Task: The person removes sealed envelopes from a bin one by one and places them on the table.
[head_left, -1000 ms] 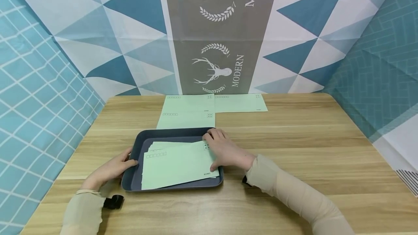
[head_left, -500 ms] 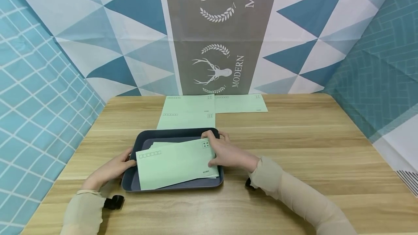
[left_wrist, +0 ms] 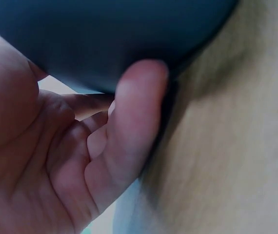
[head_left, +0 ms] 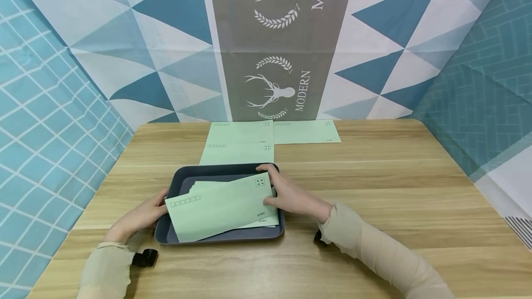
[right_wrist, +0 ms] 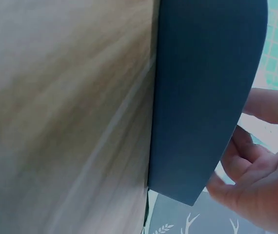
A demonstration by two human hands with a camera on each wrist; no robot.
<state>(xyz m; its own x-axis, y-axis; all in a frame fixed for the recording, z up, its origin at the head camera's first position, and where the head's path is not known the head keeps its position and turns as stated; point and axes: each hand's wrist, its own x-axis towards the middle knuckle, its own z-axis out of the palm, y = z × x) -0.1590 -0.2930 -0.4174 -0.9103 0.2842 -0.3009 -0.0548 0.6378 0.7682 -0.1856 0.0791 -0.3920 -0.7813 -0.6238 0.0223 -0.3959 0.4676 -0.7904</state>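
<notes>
A dark grey-blue tray point(head_left: 179, 180) stands on the table, with several pale green envelopes point(head_left: 272, 220) lying in it. The topmost envelope point(head_left: 220, 209) is tilted, its right end raised off the pile and its left corner over the tray's left side. My right hand point(head_left: 294, 199) pinches this envelope at its right end, thumb on top, other fingers partly hidden. My left hand point(head_left: 139, 217) holds the tray's left rim. In the left wrist view, a curled finger of the left hand point(left_wrist: 75, 161) rests against the tray's outer wall point(left_wrist: 95, 39). The right wrist view shows the right hand point(right_wrist: 261, 168) beyond the tray wall point(right_wrist: 202, 97).
Behind the tray, more green envelopes point(head_left: 241, 132) lie flat on the wooden table point(head_left: 374, 188), with another envelope point(head_left: 307, 132) to their right. Patterned cloth point(head_left: 287, 50) hangs at the table's back edge.
My right hand has lifted the top envelope's right end and shifted it leftward, tilting it away from the pile. My left hand has stayed on the tray.
</notes>
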